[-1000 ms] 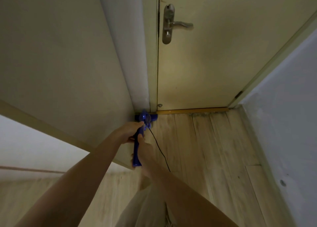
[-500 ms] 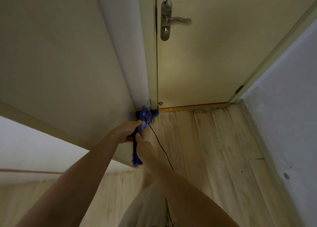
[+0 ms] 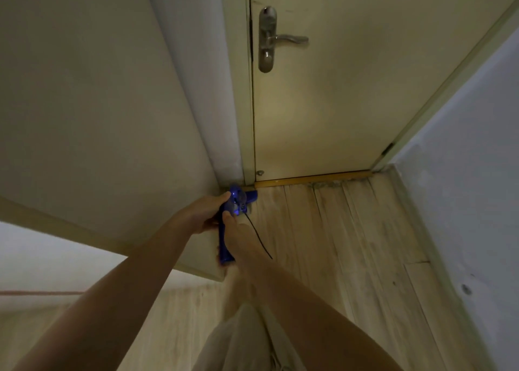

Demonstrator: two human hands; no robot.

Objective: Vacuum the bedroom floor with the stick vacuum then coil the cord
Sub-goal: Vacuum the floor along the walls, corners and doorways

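Now both hands hold the vacuum (image 3: 229,222) out in front, its blue body seen nearly end-on. The left hand (image 3: 203,216) wraps the upper part, fingers curled round it from the left. The right hand (image 3: 238,236) closes on the handle just below; its fingertips are hidden behind the blue plastic, so I cannot tell how tightly it grips. Beyond the grip, the vacuum's far end reaches the floor (image 3: 351,244) in the corner where the wall (image 3: 98,104) meets the door (image 3: 351,90). The cord (image 3: 257,237) leaves the body just right of the left hand and trails over the right wrist towards the person.

The step looks like working that corner. To do it well, I would keep both grips firm and steer from the lower hand, letting the upper one guide the tip along the threshold (image 3: 309,178), where some dust seems to lie right of the tip. Keep the cord behind the grip, clear of the nozzle's path. Draw back along the boards rather than across them.
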